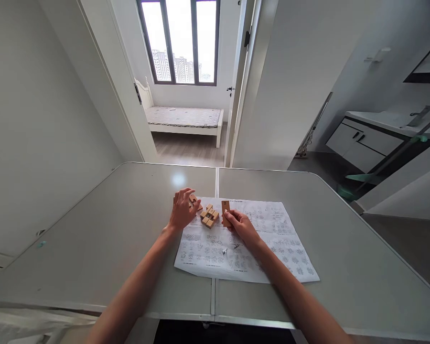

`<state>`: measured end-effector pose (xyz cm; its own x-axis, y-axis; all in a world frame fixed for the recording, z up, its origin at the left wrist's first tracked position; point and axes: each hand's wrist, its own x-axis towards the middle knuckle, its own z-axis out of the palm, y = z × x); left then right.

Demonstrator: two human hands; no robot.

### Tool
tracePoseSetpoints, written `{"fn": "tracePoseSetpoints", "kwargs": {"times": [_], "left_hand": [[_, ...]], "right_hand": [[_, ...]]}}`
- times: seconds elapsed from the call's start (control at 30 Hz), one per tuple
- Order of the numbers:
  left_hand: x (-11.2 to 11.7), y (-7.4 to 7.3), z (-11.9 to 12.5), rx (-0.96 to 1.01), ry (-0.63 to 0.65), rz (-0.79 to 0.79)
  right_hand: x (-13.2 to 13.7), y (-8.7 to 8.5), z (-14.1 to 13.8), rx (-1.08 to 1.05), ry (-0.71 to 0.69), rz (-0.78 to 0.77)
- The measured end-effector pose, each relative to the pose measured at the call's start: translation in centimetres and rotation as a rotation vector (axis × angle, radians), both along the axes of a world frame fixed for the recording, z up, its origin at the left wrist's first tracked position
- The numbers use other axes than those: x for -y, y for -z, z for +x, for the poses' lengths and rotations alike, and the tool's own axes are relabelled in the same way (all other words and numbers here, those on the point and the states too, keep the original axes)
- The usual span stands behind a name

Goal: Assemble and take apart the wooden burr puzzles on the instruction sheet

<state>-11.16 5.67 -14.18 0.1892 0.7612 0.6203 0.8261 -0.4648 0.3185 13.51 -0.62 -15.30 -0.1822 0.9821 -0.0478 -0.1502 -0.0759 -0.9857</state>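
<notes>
On a printed instruction sheet (272, 239) lies a partly built wooden block puzzle (209, 216). My right hand (241, 224) pinches a flat wooden piece (225, 210) marked with a number, held upright just right of the puzzle. To the puzzle's left, my left hand (182, 209) rests with curled fingers over another small wooden piece (194, 200); part of that piece is hidden by the fingers.
The sheet lies on a grey folding table (100, 243) with a seam down its middle. Two small dark and silvery bits (230, 249) lie on the sheet near my right wrist. Beyond the table an open doorway shows a bed (184, 118) under a window.
</notes>
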Motion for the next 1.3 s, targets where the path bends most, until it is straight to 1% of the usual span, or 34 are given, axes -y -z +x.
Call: {"fn": "tracePoseSetpoints", "kwargs": {"times": [0.13, 0.27, 0.37, 0.67, 0.97, 1.17, 1.3], "left_hand": [[-1.2, 1.6, -1.2, -0.078, -0.026, -0.13], [-1.5, 2.2, -1.5, -0.074, -0.086, -0.13], [-1.5, 2.1, -1.5, -0.051, -0.111, -0.123], [-1.5, 2.0, -1.9, -0.158, -0.048, -0.2], [-1.5, 1.8, -1.6, -0.191, -0.048, -0.135], [-1.3, 1.6, -1.6, -0.168, 0.004, -0.11], [-1.2, 1.5, -1.5, -0.154, 0.01, -0.1]], "right_hand": [[0.0, 0.1, 0.1, 0.01, -0.021, 0.017], [-0.1, 0.2, 0.1, 0.034, -0.026, 0.017], [-0.2, 0.3, 0.1, 0.068, -0.022, 0.011], [0.2, -0.4, 0.2, 0.039, -0.033, 0.017], [0.1, -0.1, 0.1, 0.049, -0.023, 0.015], [0.2, -0.3, 0.1, 0.075, -0.031, 0.015], [0.3, -0.4, 0.0, 0.07, -0.023, 0.014]]}}
